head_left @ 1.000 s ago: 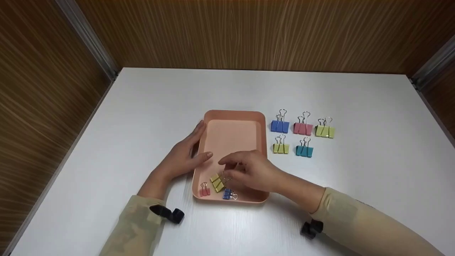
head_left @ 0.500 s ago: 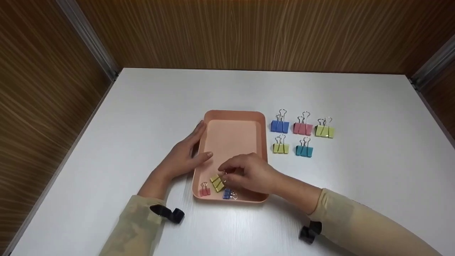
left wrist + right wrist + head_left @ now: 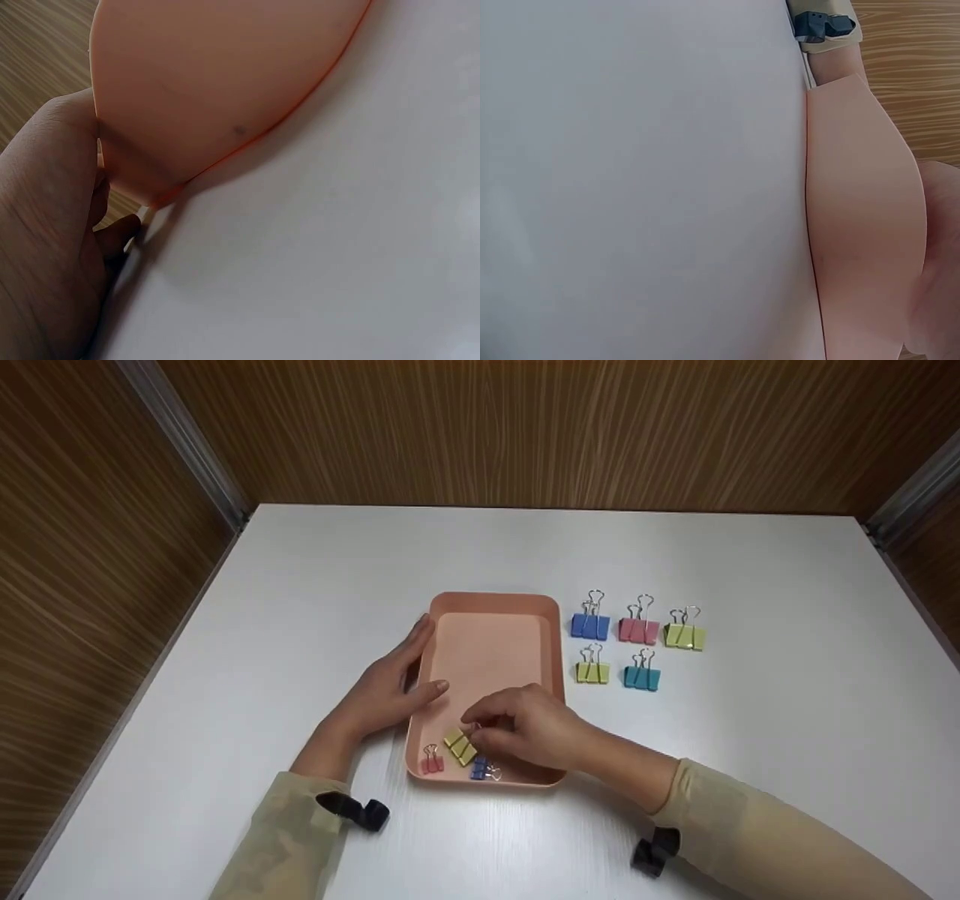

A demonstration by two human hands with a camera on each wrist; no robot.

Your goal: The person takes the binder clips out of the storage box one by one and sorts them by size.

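Two hands w/ beige sleeves work at a peach tray near table centre; each wrist carries a black cam clip. Nearest me, at the tray's 6 o'clock end, lie 3 binder clips: small pink clip at approx. 7 o'clock, yellow clip just beside it, blue clip at 6 o'clock. Right hand hangs over that end, fingers curled, tips pinching the yellow clip's wire handle. Left hand rests flat against the tray's 9 o'clock wall, fingers straight and relaxed, thumb over the rim; I see the same contact in the left wrist view. Farther out, at the tray's 3 o'clock on the white table, 5 larger clips stand in 2 rows, well apart from both hands.
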